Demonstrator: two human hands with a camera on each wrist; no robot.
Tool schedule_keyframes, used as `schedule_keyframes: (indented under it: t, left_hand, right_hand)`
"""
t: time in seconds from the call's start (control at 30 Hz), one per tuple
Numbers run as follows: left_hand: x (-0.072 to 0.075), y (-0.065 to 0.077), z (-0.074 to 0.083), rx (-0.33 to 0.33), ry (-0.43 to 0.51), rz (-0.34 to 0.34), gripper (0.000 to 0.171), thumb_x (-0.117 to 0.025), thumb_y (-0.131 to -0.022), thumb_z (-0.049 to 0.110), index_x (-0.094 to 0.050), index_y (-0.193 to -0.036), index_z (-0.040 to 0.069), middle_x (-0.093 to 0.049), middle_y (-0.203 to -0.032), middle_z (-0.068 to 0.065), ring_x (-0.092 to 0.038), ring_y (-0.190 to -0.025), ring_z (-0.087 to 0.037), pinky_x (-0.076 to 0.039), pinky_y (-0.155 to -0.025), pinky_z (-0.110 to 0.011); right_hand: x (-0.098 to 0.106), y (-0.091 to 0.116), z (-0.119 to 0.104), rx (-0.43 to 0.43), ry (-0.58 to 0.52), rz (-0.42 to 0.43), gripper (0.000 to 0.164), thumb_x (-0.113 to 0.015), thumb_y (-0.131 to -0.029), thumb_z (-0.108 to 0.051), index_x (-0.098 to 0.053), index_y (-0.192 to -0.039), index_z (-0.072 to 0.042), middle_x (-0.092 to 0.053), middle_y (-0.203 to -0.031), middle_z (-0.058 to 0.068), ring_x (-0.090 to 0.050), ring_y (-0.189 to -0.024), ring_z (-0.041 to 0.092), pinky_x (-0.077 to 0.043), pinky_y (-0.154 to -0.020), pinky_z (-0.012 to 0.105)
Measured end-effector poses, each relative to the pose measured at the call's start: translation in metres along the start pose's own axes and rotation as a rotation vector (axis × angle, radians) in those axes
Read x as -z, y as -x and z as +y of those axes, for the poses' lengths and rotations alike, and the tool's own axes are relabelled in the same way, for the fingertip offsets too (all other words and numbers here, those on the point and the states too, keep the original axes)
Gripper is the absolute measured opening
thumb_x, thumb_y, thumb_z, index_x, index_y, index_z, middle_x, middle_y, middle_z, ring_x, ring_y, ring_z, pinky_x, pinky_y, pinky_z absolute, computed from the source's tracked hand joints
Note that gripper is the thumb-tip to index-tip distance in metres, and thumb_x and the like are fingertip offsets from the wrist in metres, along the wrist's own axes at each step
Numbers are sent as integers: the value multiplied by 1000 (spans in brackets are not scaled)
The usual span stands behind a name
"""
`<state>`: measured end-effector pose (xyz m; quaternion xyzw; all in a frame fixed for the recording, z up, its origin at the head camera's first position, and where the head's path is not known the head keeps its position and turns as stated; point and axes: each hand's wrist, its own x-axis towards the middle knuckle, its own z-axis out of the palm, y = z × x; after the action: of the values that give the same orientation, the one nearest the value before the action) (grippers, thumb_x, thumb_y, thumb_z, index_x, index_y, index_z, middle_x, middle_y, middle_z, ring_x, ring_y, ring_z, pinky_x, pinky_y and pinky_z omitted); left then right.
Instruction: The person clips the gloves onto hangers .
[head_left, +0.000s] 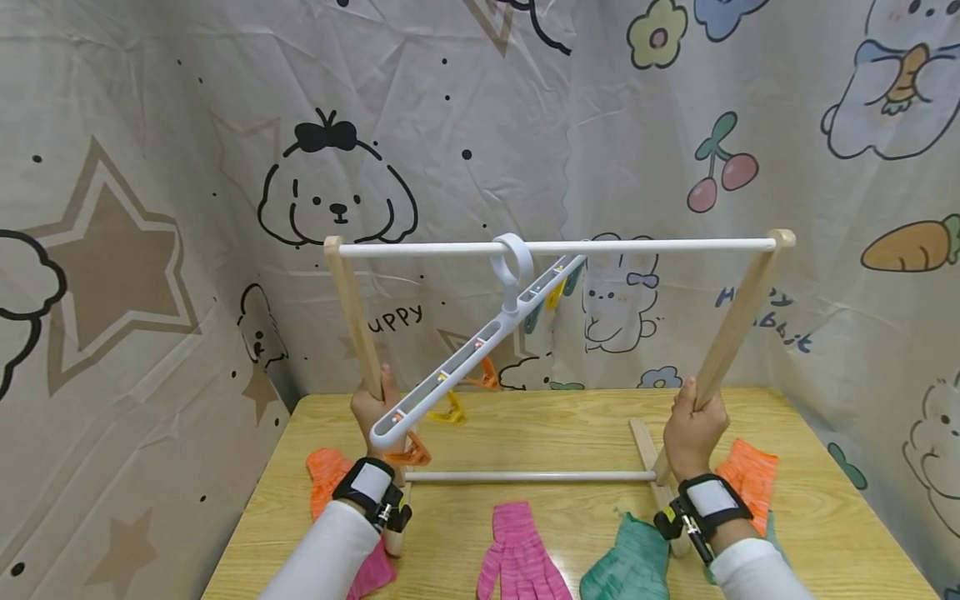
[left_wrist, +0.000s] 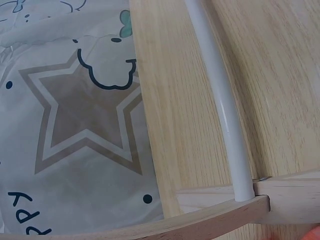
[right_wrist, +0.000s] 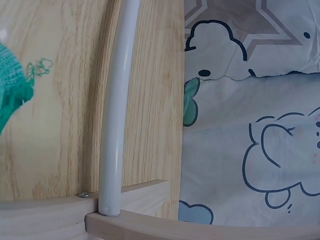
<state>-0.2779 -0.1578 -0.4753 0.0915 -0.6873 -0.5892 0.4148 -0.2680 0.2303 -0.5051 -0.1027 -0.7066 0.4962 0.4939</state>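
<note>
A small drying rack with wooden sides and white rods stands on the table. My left hand (head_left: pixel 372 410) grips its left wooden upright (head_left: pixel 356 321); my right hand (head_left: pixel 693 427) grips the right upright (head_left: pixel 738 321). From the white top rod (head_left: pixel 645 247), a white clip hanger (head_left: pixel 480 342) hangs by its ring, slanting from near left to far right. Orange clips (head_left: pixel 408 451), yellow clips (head_left: pixel 448 410) and dark teal clips (head_left: pixel 533 318) dangle beneath it. Both wrist views show the lower rod (left_wrist: pixel 225 115) (right_wrist: pixel 116 115) meeting the wooden side pieces; neither hand appears there.
On the wooden table (head_left: pixel 525 433) lie a pink glove (head_left: pixel 519 554), a green glove (head_left: pixel 630 562) and an orange glove (head_left: pixel 750 477) at right. Another orange glove (head_left: pixel 326 475) and a pink piece (head_left: pixel 372 575) lie at left, partly hidden by my arm. Printed curtains (head_left: pixel 465 108) surround the table.
</note>
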Motion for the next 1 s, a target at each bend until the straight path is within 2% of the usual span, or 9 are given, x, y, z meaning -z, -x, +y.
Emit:
schedule_keyframes:
  t: [0.17, 0.27, 0.47, 0.67, 0.8, 1.0]
  left_hand:
    - [-1, 2, 4, 27, -31, 61, 42, -62, -98, 18, -44, -62, 9, -33, -53, 12, -33, -47, 0, -25, -44, -20]
    - [-1, 3, 6, 26, -28, 73, 42, -63, -98, 20, -45, -62, 9, -33, -54, 12, -34, -48, -1, -27, -45, -20]
    - [0, 1, 2, -8, -32, 55, 42, -62, -98, 17, -43, -61, 11, -34, -53, 13, -32, -46, 2, -24, -44, -19]
    - [0, 0, -1, -48, -1, -1, 44, -59, -100, 12, -38, -61, 11, -29, -53, 11, -28, -44, 2, -20, -43, -20]
    - [1, 0, 1, -30, 1, -7, 43, -59, -100, 14, -39, -62, 11, -29, -54, 10, -28, -45, 1, -21, -43, -20]
    - [1, 3, 6, 16, -17, 25, 41, -60, -99, 17, -42, -63, 12, -33, -53, 13, -32, -45, 1, -25, -43, -19]
  right_hand:
    - [1, 0, -2, 2, -2, -9, 21, -55, -101, -9, -57, -85, 6, -50, -67, -19, -47, -57, -11, -37, -49, 7]
    - [2, 0, -4, 1, -4, -9, 22, -55, -101, -9, -57, -86, 7, -51, -68, -19, -48, -57, -12, -38, -50, 7]
    - [0, 1, -3, -3, 2, 5, 24, -56, -101, -10, -58, -88, 10, -50, -69, -21, -48, -58, -13, -38, -52, 4]
    - [1, 1, -3, 0, -12, 19, 20, -58, -99, -6, -60, -87, 9, -51, -69, -13, -48, -58, -13, -37, -53, 3]
    - [1, 2, -3, 6, -3, 11, 21, -56, -100, -8, -59, -87, 9, -52, -69, -11, -48, -58, -14, -37, -52, 4]
    - [3, 1, -6, 5, -5, 4, 24, -56, -100, -8, -57, -85, 9, -50, -67, -19, -48, -57, -12, -38, -50, 6]
